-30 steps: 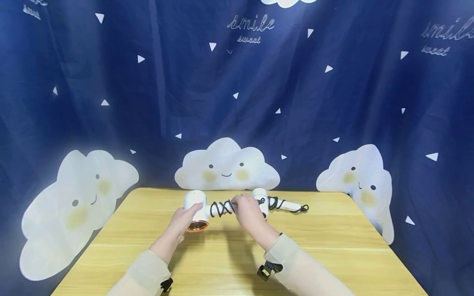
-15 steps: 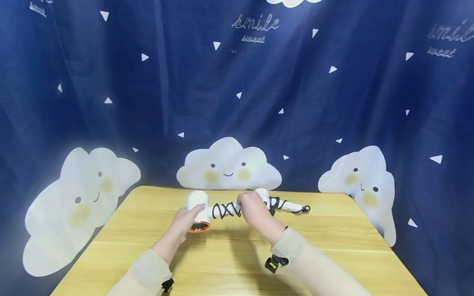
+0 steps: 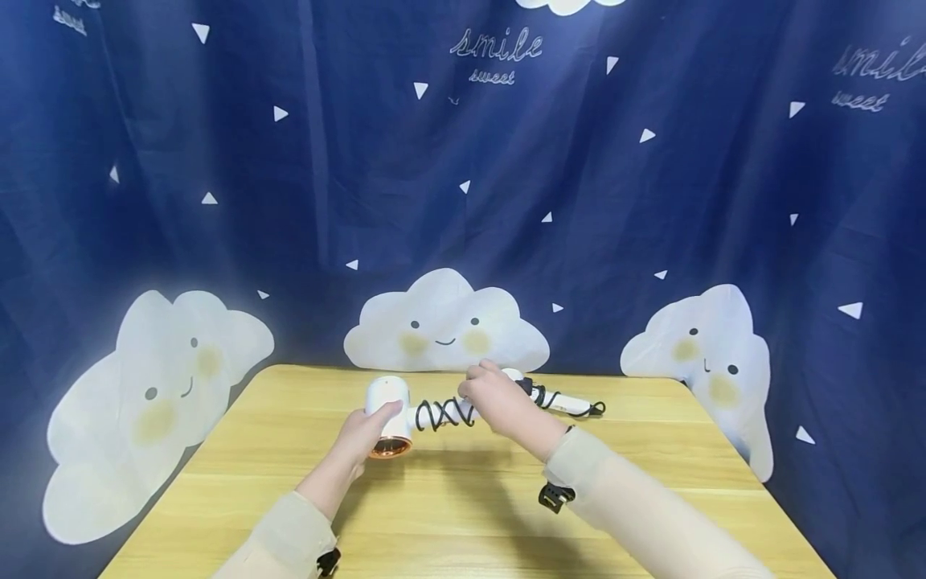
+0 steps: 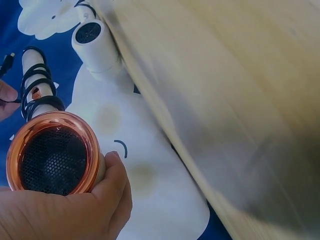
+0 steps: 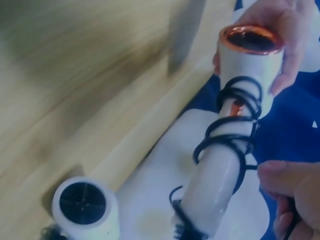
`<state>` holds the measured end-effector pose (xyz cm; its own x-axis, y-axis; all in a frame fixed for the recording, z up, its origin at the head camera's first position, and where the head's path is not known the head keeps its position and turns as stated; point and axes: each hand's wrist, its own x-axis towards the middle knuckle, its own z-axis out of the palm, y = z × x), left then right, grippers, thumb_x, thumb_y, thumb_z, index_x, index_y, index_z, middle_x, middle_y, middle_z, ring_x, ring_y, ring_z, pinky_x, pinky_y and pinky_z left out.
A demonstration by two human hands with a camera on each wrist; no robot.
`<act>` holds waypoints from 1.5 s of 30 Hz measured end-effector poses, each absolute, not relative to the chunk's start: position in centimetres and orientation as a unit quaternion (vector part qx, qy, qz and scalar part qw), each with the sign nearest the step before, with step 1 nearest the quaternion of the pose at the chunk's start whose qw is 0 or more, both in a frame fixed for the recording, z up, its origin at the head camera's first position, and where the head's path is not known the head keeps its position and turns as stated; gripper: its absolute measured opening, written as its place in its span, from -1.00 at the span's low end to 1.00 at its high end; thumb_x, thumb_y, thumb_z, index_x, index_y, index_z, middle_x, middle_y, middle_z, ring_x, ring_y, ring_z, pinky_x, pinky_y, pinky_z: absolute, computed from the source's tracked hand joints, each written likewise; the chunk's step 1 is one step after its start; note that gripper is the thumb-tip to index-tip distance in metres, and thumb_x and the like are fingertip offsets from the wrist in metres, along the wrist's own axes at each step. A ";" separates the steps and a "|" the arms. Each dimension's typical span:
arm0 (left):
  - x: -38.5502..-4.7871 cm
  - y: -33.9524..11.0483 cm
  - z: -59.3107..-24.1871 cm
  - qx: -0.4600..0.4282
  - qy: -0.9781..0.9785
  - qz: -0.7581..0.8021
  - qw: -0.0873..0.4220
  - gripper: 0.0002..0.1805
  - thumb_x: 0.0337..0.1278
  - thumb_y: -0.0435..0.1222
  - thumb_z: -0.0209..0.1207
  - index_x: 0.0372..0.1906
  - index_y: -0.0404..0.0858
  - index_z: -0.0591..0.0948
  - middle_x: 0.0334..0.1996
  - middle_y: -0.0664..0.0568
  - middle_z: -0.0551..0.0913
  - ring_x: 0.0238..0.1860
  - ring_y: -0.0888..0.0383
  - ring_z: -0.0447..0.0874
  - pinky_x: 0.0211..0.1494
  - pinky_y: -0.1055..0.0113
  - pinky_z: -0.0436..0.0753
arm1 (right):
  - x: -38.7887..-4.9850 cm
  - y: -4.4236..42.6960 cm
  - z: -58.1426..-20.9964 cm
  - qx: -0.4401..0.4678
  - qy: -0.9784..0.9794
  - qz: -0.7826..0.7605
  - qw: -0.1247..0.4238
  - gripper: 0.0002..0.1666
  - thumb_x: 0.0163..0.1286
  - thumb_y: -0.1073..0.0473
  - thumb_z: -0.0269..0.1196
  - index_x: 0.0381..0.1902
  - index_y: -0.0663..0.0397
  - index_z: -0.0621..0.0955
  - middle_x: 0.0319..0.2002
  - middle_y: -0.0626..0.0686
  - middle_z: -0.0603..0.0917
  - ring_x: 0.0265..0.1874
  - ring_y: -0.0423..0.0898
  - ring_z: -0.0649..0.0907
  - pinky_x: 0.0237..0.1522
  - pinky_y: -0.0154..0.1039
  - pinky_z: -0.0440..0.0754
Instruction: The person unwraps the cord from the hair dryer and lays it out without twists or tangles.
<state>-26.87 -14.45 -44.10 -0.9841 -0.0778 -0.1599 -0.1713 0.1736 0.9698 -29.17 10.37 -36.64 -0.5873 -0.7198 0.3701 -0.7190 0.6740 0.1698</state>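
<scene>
In the head view my left hand [image 3: 363,433] grips the barrel of a white hair dryer [image 3: 382,394] with a copper-coloured rim, held above the table. A black cord [image 5: 231,142] winds in several loose coils round its handle [image 5: 212,182]. At the handle's far end my right hand [image 3: 501,404] pinches the cord between thumb and fingers, as the right wrist view shows. Another white hair dryer [image 4: 97,47] lies on the table behind my right hand, its own black cord wrapped round the handle. My right hand partly hides it in the head view.
The wooden table [image 3: 637,498] spreads under both hands. Its far edge meets a dark blue curtain [image 3: 463,225] printed with clouds and triangles. A black plug-like end [image 4: 7,64] shows near my right hand in the left wrist view.
My right hand has shifted a little to the right and up with the cord, and its forearm has swung rightward. The left hand keeps holding the hair dryer in nearly the same spot.
</scene>
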 end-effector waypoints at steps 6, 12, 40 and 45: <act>-26.7 -14.3 -43.9 -0.081 0.768 0.634 0.043 -0.16 0.16 0.23 0.22 0.12 -0.47 0.41 -0.09 -0.22 0.60 -0.16 -0.03 0.63 0.01 0.06 0.53 | -29.9 11.4 -36.4 0.468 -0.851 -0.039 0.234 -0.74 0.09 0.48 0.41 -0.38 0.01 0.73 -0.43 -0.09 0.54 -0.44 -0.14 0.35 -0.31 -0.31 0.38; -26.6 -14.2 -43.9 -0.078 0.770 0.631 0.047 -0.16 0.17 0.22 0.22 0.13 -0.48 0.39 -0.08 -0.23 0.59 -0.14 -0.04 0.62 0.02 0.04 0.53 | -31.0 12.3 -36.4 0.496 -0.834 -0.003 0.242 -0.88 0.27 0.32 0.37 -0.41 -0.02 0.72 -0.44 -0.11 0.52 -0.43 -0.14 0.36 -0.32 -0.34 0.39; -27.2 -14.7 -44.8 -0.037 0.760 0.644 0.082 -0.29 0.23 0.17 0.18 0.07 -0.42 0.52 -0.19 -0.13 0.69 -0.19 0.01 0.68 0.14 -0.04 0.50 | -34.6 16.2 -38.2 0.415 -0.862 0.290 -0.009 -0.93 0.33 0.32 0.34 -0.37 0.16 0.74 -0.34 -0.06 0.73 -0.29 -0.22 0.57 -0.15 -0.27 0.60; -27.2 -14.9 -45.0 -0.029 0.751 0.654 0.091 -0.33 0.26 0.14 0.16 0.04 -0.44 0.54 -0.23 -0.13 0.70 -0.23 0.02 0.70 0.04 0.10 0.58 | -35.0 16.9 -39.1 0.408 -0.857 0.314 -0.032 -0.94 0.32 0.29 0.36 -0.35 0.09 0.76 -0.33 -0.09 0.74 -0.29 -0.25 0.62 -0.17 -0.29 0.63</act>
